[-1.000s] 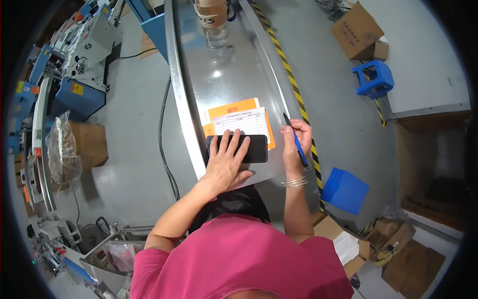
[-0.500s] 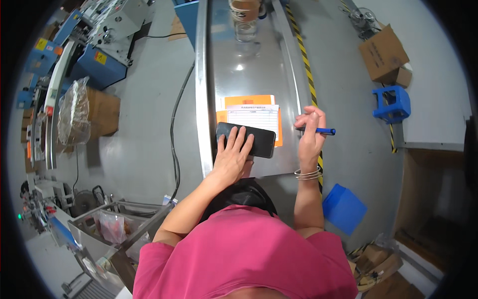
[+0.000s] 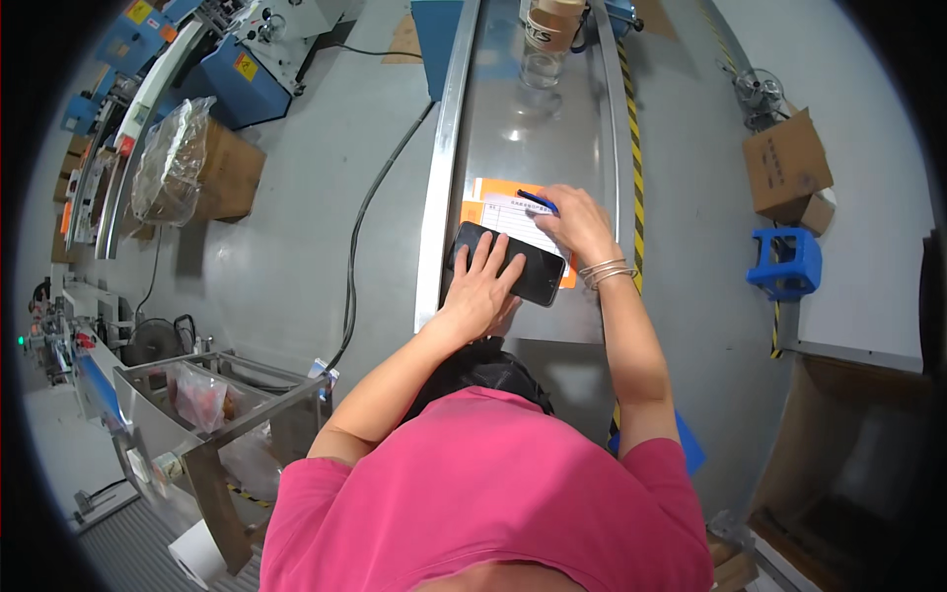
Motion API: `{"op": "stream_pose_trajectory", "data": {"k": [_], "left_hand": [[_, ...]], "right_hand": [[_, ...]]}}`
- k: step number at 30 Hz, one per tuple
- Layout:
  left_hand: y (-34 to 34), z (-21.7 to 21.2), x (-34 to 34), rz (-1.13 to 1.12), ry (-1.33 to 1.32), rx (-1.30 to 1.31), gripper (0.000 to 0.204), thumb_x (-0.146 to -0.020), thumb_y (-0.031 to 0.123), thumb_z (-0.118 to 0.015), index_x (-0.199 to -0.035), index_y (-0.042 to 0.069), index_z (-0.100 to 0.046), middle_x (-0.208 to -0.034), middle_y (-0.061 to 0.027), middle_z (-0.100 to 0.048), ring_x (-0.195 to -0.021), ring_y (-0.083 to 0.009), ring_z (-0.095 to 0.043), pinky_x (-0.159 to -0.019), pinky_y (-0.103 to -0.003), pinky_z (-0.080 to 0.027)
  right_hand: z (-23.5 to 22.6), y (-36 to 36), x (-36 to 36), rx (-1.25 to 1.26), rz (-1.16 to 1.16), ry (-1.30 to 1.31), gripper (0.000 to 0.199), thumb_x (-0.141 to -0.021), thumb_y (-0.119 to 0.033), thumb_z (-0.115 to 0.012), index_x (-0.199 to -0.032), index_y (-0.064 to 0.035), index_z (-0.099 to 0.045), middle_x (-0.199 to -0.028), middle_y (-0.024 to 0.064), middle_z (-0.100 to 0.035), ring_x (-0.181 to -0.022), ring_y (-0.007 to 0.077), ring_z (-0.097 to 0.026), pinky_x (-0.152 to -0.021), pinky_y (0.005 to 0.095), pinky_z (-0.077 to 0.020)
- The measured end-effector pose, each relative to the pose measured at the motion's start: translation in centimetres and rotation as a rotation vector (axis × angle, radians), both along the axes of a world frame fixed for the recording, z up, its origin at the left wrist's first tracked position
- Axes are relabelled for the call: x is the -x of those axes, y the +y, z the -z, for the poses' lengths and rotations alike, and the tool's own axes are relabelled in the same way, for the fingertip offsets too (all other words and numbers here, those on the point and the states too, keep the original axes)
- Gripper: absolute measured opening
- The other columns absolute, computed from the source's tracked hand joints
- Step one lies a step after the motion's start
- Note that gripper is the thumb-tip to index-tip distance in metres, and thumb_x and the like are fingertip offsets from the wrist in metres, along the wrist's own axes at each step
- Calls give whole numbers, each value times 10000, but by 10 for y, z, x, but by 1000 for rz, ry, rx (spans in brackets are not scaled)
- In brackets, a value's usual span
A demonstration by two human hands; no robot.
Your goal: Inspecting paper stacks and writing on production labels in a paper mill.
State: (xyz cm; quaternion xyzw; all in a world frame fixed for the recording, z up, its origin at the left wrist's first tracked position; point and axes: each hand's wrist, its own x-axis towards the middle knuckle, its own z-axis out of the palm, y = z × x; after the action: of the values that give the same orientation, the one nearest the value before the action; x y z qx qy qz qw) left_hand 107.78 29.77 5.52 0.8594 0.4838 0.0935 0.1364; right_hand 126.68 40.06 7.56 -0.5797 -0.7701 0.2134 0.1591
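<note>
My left hand lies flat with fingers spread on a black phone resting on a long metal table. The phone covers the near edge of a white paper form that sits on an orange sheet. My right hand grips a blue pen with its tip over the form. Silver bangles circle my right wrist.
A roll of tape and a clear cup stand at the table's far end. Blue machines, a bagged cardboard box and a floor cable lie left. A blue stool and boxes stand right. A metal rack is at lower left.
My right hand swung the pen in from beside the table's right edge onto the paper form. My left hand stayed on the phone. The view shifted as my head moved.
</note>
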Motion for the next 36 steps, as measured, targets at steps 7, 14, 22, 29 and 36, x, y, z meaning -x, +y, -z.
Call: {"op": "stream_pose_trajectory", "data": {"k": [7, 14, 22, 29, 36], "left_hand": [[5, -3, 3, 21, -26, 8, 662, -775, 256, -729, -1346, 120, -422, -1462, -224, -314, -1368, -429, -265, -1043, -621, -273], [11, -2, 4, 48, 6, 25, 658, -770, 231, -730, -1344, 122, -426, -1459, -217, -325, -1368, -434, -265, -1025, -621, -288], [13, 0, 2, 44, 30, 7, 685, -776, 267, -726, -1364, 98, -418, -1449, -210, -347, -1361, -423, -280, -1014, -591, -304], [19, 3, -7, -4, 37, -45, 675, -787, 312, -714, -1359, 88, -433, -1426, -211, -373, -1319, -423, -331, -980, -548, -334], [24, 6, -18, -13, -21, -84, 646, -782, 344, -718, -1333, 111, -478, -1381, -192, -423, -1266, -430, -378, -967, -507, -342]], "right_hand": [[-8, 20, -11, 209, 44, 62, 369, -753, -182, -713, -1100, -66, -672, -925, 156, -697, -841, 306, -670, -802, 348, -518], [1, 33, -22, 199, 25, 178, 360, -687, -142, -729, -1025, -27, -682, -962, 192, -683, -892, 320, -663, -812, 365, -515], [12, 48, -20, 256, 8, 181, 401, -667, -90, -739, -1053, -16, -658, -985, 132, -685, -896, 234, -660, -829, 317, -511], [12, 51, -20, 265, -40, 191, 396, -659, -81, -747, -1040, -18, -655, -951, 122, -672, -874, 230, -644, -816, 325, -510], [11, 51, -19, 267, -59, 141, 408, -649, -77, -757, -1038, -17, -649, -922, 116, -671, -840, 213, -638, -793, 314, -514]]}}
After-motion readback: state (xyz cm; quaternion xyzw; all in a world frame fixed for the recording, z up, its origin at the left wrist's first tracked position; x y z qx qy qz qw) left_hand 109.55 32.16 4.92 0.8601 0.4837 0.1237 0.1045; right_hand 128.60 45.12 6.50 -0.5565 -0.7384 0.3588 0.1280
